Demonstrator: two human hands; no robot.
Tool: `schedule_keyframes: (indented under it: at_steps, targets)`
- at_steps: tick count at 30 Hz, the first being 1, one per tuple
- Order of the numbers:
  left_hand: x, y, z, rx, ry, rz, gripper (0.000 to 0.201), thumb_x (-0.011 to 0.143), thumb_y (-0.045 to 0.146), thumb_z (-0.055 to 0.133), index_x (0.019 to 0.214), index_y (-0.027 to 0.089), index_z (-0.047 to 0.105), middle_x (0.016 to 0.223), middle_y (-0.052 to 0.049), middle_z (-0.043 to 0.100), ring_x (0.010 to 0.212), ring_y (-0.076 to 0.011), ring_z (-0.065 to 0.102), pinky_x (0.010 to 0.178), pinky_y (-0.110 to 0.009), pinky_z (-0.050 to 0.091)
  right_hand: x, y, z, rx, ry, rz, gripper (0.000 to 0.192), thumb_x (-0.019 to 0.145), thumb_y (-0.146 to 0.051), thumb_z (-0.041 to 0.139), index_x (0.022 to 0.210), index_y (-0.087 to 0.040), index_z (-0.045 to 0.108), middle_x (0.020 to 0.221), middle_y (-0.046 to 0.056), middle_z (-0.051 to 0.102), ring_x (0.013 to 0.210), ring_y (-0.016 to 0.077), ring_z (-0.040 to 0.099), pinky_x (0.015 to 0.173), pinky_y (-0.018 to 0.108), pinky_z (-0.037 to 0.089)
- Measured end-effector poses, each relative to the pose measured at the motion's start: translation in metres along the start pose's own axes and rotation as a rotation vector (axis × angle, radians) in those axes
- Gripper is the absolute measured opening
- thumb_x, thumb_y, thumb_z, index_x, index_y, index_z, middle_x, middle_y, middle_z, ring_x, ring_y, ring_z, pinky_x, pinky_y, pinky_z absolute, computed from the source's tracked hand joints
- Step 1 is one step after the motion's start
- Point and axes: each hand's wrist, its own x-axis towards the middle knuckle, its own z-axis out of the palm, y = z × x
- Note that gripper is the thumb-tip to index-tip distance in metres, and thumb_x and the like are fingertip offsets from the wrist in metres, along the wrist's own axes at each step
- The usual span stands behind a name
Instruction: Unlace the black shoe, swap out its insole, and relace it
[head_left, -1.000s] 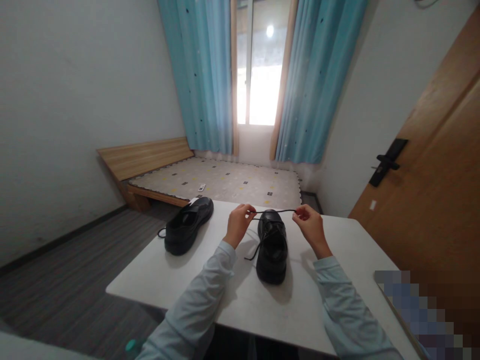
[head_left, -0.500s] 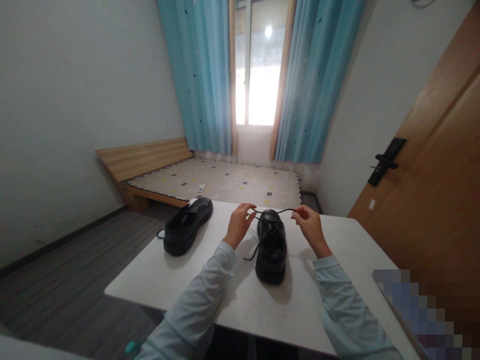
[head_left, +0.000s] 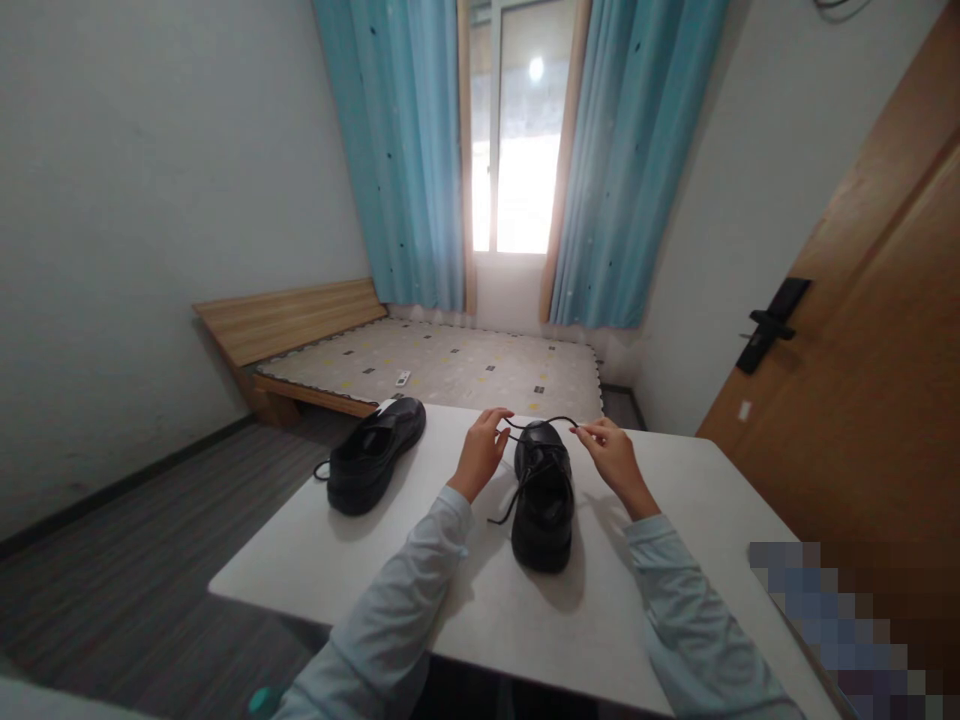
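Left hand (head_left: pixel 480 452) and right hand (head_left: pixel 611 455) each pinched the shoelace (head_left: pixel 541 423) above the black shoe (head_left: pixel 543 494). Its eyelets were indistinct.

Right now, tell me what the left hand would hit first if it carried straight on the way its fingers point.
The left hand pinches the shoelace and points right, across the toe of the near black shoe. Going on, it would likely meet the right hand, which holds the lace's other side; depth is hard to judge.
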Motion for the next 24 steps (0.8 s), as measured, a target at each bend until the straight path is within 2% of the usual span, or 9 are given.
schedule_keyframes:
  at_steps: [7, 11, 17, 24]
  targets:
    - [-0.001, -0.003, 0.002, 0.031, -0.029, -0.006, 0.024, 0.084, 0.01, 0.052, 0.106, 0.019, 0.058, 0.113, -0.008, 0.059, 0.103, -0.0184, 0.059, 0.089, -0.036, 0.053, -0.002, 0.006, 0.003, 0.014, 0.03, 0.028, 0.031, 0.078, -0.038, 0.053, 0.085, -0.018, 0.075, 0.074, 0.007, 0.068, 0.059, 0.0163, 0.053, 0.06, 0.03, 0.042]
    - [-0.001, -0.004, 0.002, 0.042, -0.012, -0.013, 0.025, 0.083, 0.01, 0.053, 0.106, 0.019, 0.058, 0.115, -0.009, 0.058, 0.106, -0.0193, 0.058, 0.091, -0.038, 0.052, -0.002, 0.01, 0.004, 0.034, 0.048, 0.068, 0.025, 0.076, -0.034, 0.054, 0.083, -0.02, 0.073, 0.072, 0.005, 0.069, 0.061, 0.0181, 0.057, 0.062, 0.031, 0.045]
    - [0.0, -0.003, 0.001, 0.028, 0.007, -0.009, 0.028, 0.084, 0.009, 0.05, 0.109, 0.019, 0.057, 0.12, -0.009, 0.055, 0.111, -0.0194, 0.056, 0.093, -0.037, 0.051, -0.003, 0.008, 0.002, -0.117, 0.086, -0.042, 0.023, 0.074, -0.029, 0.055, 0.078, -0.018, 0.074, 0.076, 0.007, 0.064, 0.067, 0.0187, 0.057, 0.065, 0.032, 0.044]
    - [-0.001, -0.005, 0.003, 0.046, -0.001, -0.006, 0.03, 0.082, 0.007, 0.051, 0.109, 0.019, 0.057, 0.12, -0.01, 0.055, 0.112, -0.0199, 0.056, 0.094, -0.038, 0.05, -0.003, 0.011, 0.003, 0.008, 0.022, 0.072, 0.022, 0.07, -0.039, 0.062, 0.074, -0.019, 0.071, 0.069, 0.005, 0.069, 0.057, 0.0164, 0.056, 0.06, 0.031, 0.045]
